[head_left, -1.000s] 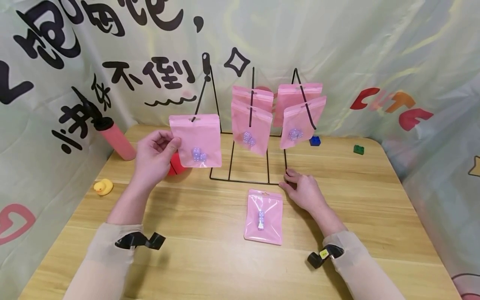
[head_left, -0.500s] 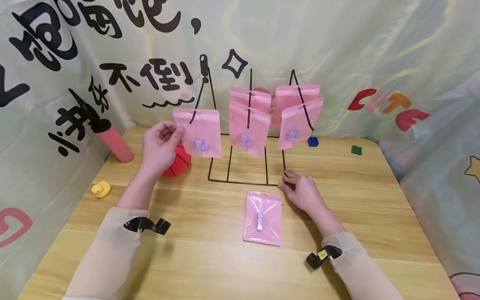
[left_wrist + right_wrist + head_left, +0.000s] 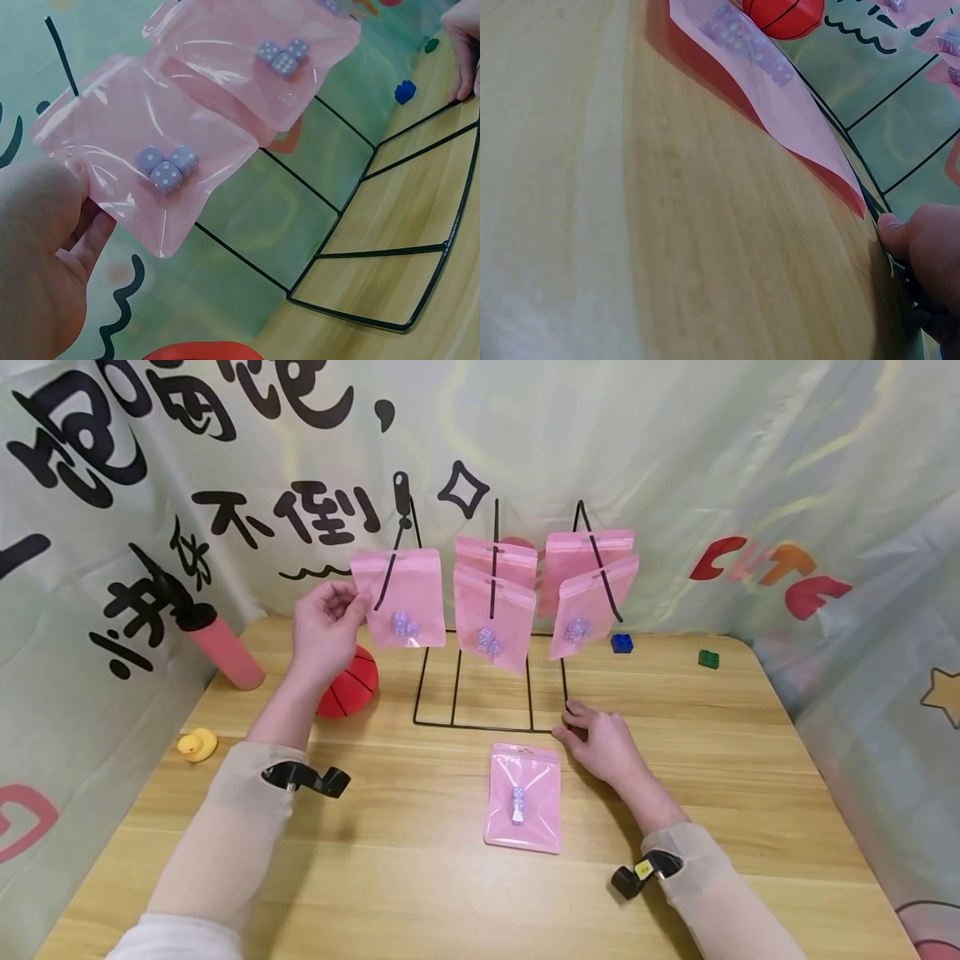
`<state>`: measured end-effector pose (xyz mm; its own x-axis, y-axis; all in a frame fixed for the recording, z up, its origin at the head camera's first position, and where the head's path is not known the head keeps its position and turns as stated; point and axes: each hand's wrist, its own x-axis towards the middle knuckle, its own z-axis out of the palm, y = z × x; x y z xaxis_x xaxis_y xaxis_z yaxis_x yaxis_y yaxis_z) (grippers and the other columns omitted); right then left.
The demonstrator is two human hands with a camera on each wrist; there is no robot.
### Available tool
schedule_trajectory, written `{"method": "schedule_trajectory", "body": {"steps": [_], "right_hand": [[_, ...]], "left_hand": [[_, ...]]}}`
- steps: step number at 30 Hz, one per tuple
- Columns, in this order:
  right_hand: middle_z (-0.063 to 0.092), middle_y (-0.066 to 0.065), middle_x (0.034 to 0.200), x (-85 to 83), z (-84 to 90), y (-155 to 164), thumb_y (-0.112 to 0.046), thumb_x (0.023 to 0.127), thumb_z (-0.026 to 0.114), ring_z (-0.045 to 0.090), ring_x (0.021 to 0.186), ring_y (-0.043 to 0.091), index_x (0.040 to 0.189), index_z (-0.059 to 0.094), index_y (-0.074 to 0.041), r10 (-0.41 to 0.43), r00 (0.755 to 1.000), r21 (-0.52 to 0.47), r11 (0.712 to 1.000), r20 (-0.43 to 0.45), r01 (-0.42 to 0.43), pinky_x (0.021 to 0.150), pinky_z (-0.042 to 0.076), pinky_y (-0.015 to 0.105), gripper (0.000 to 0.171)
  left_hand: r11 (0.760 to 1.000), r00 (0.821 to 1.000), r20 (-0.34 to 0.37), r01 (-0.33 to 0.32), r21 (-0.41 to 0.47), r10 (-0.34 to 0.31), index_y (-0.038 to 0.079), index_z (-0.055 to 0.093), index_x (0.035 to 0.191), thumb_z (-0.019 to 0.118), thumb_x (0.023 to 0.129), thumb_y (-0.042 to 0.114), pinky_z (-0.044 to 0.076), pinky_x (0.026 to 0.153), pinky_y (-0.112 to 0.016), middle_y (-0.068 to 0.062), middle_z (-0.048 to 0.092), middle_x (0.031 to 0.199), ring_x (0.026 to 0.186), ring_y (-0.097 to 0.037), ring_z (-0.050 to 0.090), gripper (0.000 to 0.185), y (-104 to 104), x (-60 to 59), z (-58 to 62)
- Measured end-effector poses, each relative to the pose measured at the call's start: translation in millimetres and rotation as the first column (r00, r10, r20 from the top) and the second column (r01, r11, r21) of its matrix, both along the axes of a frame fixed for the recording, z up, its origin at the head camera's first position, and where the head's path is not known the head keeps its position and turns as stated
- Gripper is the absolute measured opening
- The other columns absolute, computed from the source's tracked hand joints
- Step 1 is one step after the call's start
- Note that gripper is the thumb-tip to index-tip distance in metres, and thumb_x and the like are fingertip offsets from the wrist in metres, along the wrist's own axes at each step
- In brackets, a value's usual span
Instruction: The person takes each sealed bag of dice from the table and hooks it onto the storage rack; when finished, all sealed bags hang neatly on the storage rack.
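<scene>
My left hand [image 3: 326, 627] pinches the left edge of a pink zip bag [image 3: 427, 589] holding a few lavender dice [image 3: 166, 169]. The left hook of the black wire rack [image 3: 487, 727] passes through that bag's top hole, its tip sticking out in front. At the rack's front right base corner, my right hand [image 3: 603, 743] holds the wire between thumb and fingers. Other pink bags [image 3: 513, 593] hang in pairs on the middle and right hooks. One more pink bag [image 3: 540, 810], with dice in a column, lies flat before the rack.
A red ball [image 3: 351, 685] marked like a basketball sits behind my left forearm. Further left are a yellow duck [image 3: 197, 745] and a pink pump [image 3: 228, 647]. A blue brick [image 3: 622, 643] and a green brick [image 3: 708, 658] lie at the back right, near the printed cloth.
My left hand has moved up and back, sliding its bag further along the left hook, so more hook shows in front. The right hand stays at the rack's corner.
</scene>
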<state>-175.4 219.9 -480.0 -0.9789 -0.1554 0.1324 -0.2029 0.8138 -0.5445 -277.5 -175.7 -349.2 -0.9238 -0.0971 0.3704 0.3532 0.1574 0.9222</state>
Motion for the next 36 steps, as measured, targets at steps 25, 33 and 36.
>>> {"method": "schedule_trajectory", "body": {"steps": [25, 33, 36], "right_hand": [[0.061, 0.024, 0.143, -0.5, -1.4, 1, -0.023, 0.099, 0.078, 0.057, 0.133, 0.045, 0.130, 0.071, 0.006, 0.003, 1.000, -0.004, 1.000, 0.004, -0.003, 0.111, 0.045, 0.059, 0.043], [0.062, 0.024, 0.142, -0.7, -2.6, 1, -0.023, 0.098, 0.079, 0.058, 0.132, 0.045, 0.128, 0.071, 0.006, 0.001, 1.000, -0.010, 1.000, -0.016, -0.001, 0.111, 0.045, 0.059, 0.043], [0.062, 0.025, 0.141, -0.9, -2.9, 1, -0.022, 0.098, 0.080, 0.058, 0.132, 0.045, 0.128, 0.071, 0.007, 0.002, 1.000, -0.012, 1.000, -0.023, -0.002, 0.110, 0.046, 0.059, 0.042]], "left_hand": [[0.997, 0.994, 0.104, 0.026, -0.073, -0.018, -0.004, 0.066, 0.125, 0.073, 0.102, 0.012, 0.055, 0.099, -0.028, -0.014, 0.071, 0.120, 0.109, -0.019, 0.068, 0.029, -5, -8.1, -1.4], [0.979, 0.966, 0.256, 0.096, -0.182, -0.047, -0.005, 0.062, 0.135, 0.074, 0.102, 0.022, 0.056, 0.100, -0.029, -0.017, 0.068, 0.130, 0.120, -0.025, 0.066, 0.044, -12, 22.9, -9.0], [0.967, 0.955, 0.288, 0.133, -0.218, -0.066, -0.006, 0.062, 0.135, 0.073, 0.103, 0.023, 0.056, 0.097, -0.027, -0.019, 0.069, 0.129, 0.118, -0.028, 0.067, 0.045, -12, 34.2, -16.5]]}}
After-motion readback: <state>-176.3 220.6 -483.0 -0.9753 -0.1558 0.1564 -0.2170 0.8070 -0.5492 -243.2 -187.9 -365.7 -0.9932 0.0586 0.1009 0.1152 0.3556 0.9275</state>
